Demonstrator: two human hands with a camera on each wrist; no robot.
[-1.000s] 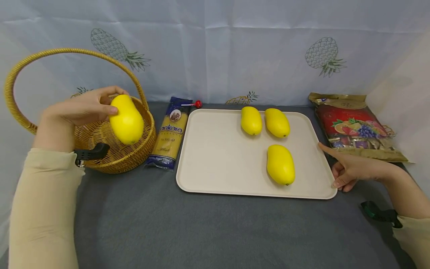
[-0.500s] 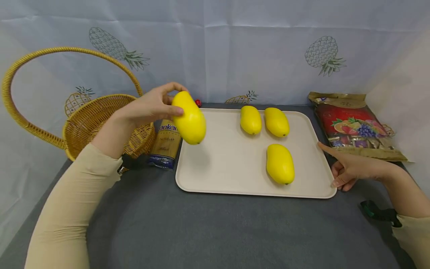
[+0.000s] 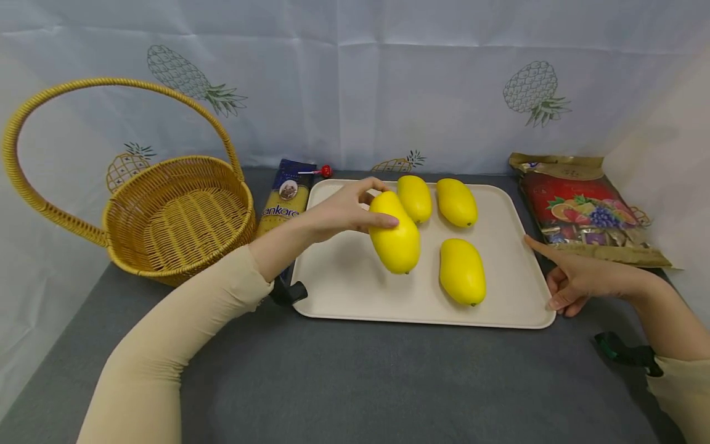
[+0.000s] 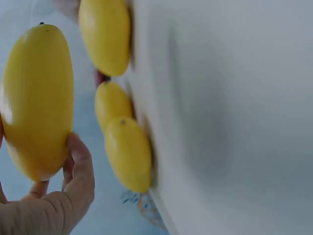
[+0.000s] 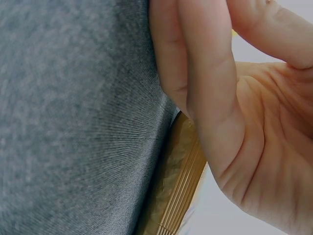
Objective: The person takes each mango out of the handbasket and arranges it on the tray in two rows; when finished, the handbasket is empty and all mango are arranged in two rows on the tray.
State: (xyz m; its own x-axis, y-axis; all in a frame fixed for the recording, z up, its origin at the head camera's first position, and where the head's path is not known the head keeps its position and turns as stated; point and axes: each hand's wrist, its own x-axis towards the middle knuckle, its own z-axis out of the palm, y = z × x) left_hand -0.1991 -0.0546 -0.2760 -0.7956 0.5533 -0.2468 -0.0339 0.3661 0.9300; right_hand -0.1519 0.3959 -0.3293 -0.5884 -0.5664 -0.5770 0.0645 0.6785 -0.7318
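Over the tray, my left hand (image 3: 349, 213) grips a yellow mango (image 3: 395, 237) by its upper end, thumb on the near side. The left wrist view shows this mango (image 4: 39, 98) raised apart from the tray surface (image 4: 244, 98). Two mangoes, one at the back (image 3: 414, 197) and one beside it (image 3: 457, 202), lie on the cream tray (image 3: 344, 296); a third mango (image 3: 463, 271) lies nearer the front. At the tray's right edge, my right hand (image 3: 588, 277) holds the rim near the front corner, index finger stretched along it and the other fingers curled.
A wicker basket (image 3: 183, 228) with a tall handle stands at the left. Between it and the tray lies a pasta packet (image 3: 283, 200), partly hidden by my left arm, with a red lollipop (image 3: 325, 171) at its top. A red-and-gold bag (image 3: 582, 206) lies at the back right.
My left hand has carried the mango rightward from over the basket, past the pasta packet, to above the middle of the tray. My right hand has stayed at the tray's edge.
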